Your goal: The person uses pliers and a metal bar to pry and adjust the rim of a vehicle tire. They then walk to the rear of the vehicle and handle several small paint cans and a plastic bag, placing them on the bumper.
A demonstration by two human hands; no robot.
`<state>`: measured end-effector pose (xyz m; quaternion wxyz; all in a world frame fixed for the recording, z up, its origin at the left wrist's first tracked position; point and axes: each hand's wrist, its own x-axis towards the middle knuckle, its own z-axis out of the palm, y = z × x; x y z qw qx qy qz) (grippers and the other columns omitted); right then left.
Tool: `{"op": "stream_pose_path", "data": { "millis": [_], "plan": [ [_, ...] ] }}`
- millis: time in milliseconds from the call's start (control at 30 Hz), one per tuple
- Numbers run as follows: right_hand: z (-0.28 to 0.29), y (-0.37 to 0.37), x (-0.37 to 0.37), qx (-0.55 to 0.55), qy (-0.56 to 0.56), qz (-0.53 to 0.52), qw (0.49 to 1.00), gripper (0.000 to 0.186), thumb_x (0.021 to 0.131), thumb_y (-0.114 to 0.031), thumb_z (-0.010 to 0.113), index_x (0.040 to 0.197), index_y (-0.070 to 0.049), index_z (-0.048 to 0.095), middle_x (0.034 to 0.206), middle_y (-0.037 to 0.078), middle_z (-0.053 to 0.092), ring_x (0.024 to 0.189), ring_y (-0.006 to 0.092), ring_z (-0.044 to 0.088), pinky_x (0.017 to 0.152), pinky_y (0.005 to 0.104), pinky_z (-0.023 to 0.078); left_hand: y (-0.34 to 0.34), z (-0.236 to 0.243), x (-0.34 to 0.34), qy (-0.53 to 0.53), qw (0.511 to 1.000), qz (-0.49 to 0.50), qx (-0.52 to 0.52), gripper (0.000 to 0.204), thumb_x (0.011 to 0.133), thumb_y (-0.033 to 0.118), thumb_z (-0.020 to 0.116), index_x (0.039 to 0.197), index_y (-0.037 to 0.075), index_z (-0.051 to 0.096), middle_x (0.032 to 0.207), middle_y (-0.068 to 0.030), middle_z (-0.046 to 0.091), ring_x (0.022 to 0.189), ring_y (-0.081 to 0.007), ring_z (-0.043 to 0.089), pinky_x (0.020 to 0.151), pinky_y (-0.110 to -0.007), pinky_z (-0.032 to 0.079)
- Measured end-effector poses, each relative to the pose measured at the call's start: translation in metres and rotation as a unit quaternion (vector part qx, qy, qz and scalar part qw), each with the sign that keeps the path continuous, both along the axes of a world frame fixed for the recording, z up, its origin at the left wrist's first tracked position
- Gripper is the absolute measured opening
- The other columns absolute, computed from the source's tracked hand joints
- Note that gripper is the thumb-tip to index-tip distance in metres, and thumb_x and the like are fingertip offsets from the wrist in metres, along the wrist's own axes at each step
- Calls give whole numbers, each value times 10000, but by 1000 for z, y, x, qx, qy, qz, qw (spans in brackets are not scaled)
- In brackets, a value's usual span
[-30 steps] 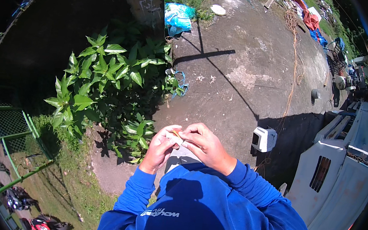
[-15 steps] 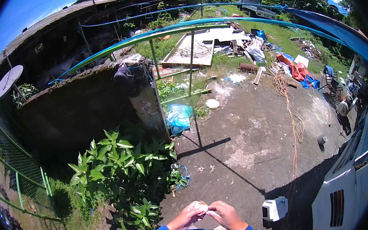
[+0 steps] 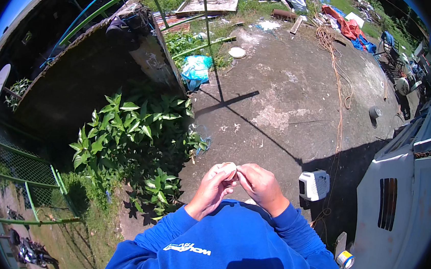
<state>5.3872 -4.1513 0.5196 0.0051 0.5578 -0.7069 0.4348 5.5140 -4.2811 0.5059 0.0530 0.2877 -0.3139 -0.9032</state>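
Observation:
In front of my chest my two hands are close together. My left hand (image 3: 209,189) has its thumb and fingers closed round a small, pale, round thing (image 3: 230,169), perhaps a roll; its kind is too small to make out. My right hand (image 3: 263,188) is closed in a pinch, with its fingertips at the right edge of that round thing. Whatever lies between those fingertips is hidden. Both forearms are in blue sleeves (image 3: 297,224).
A leafy bush (image 3: 124,126) grows on the left by a dark wall. A white plastic crate (image 3: 314,185) stands right on the concrete (image 3: 279,104). Orange rope (image 3: 341,120) trails across it. A white vehicle (image 3: 392,196) and a can (image 3: 345,259) are at the right.
The view has tipped downward, so my hands and blue shirt show higher and larger. Both hands stay together at the small round thing.

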Motion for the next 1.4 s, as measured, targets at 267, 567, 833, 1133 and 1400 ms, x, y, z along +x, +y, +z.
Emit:
{"op": "stream_pose_path", "data": {
  "millis": [267, 567, 833, 1133, 1400],
  "plan": [
    [-5, 24, -1, 7, -17, -22, 1000, 152, 877, -65, 681, 1017, -6, 677, 959, 145, 708, 855, 296, 707, 747, 367, 580, 9, -8, -4, 17, 997, -42, -63, 313, 998, 222, 592, 1233, 42, 492, 1034, -87, 649, 829, -154, 660, 642, -247, 544],
    [-8, 26, 10, 6, -48, -59, 997, 109, 883, -72, 671, 966, -3, 652, 913, 145, 692, 799, 304, 697, 710, 377, 573, 13, -3, -4, 13, 995, -68, -73, 277, 978, 225, 614, 1182, 62, 521, 979, -64, 617, 805, -151, 617, 686, -274, 507],
    [-1, 18, 25, -5, -90, -112, 990, 133, 878, -79, 673, 978, 4, 641, 928, 153, 692, 817, 313, 697, 714, 369, 575, 4, -6, -1, 7, 997, -69, -15, 283, 991, 225, 590, 1203, 59, 505, 989, -55, 600, 825, -149, 608, 678, -281, 502],
    [-13, 12, 33, 38, -133, -131, 982, 146, 894, -66, 646, 1026, -6, 664, 943, 155, 689, 821, 325, 688, 716, 378, 568, -2, -11, 4, 28, 995, -94, -30, 278, 978, 236, 614, 1171, 66, 510, 1003, -75, 613, 821, -162, 606, 663, -279, 494],
    [-1, 7, 40, 29, -90, -78, 992, 156, 887, -39, 647, 1035, 7, 668, 953, 155, 698, 856, 313, 697, 732, 370, 569, -11, -14, 12, 12, 990, -91, -108, 222, 1045, 276, 492, 1157, 87, 526, 910, -34, 596, 719, -83, 536, 565, -225, 440]
  ]
}}
